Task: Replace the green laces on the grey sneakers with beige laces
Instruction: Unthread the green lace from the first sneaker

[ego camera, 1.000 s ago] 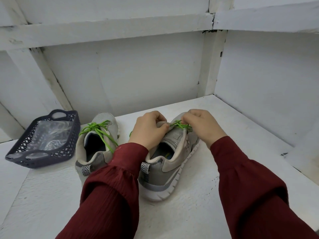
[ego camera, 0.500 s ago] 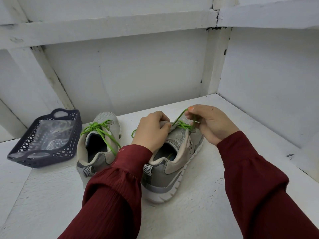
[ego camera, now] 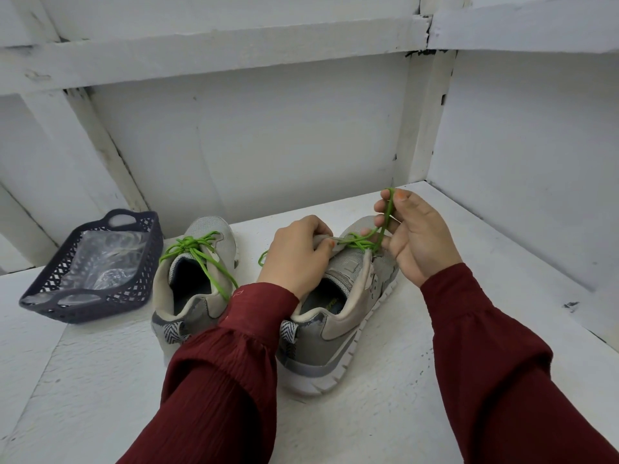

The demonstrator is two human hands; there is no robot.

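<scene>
Green lace (ego camera: 385,219) looped above the grey sneaker (ego camera: 338,333).
Your right grip (ego camera: 418,239) pinches the loop; your left grip (ego camera: 294,259) holds the tongue (ego camera: 345,269).

Soft, even light fills the white alcove, bright but without glare. A faint, blurry-edged shadow lies on the bench (ego camera: 402,413) right under the sole of the sneaker (ego camera: 335,336). Left of the sneaker, clear plastic (ego camera: 100,259) shows a dull sheen. Above the sneaker, the beam (ego camera: 234,58) bows from the wide lens. Below it, the sleeves (ego camera: 221,380) loom large and slightly soft. The green lace (ego camera: 385,216) looks crisp.
</scene>
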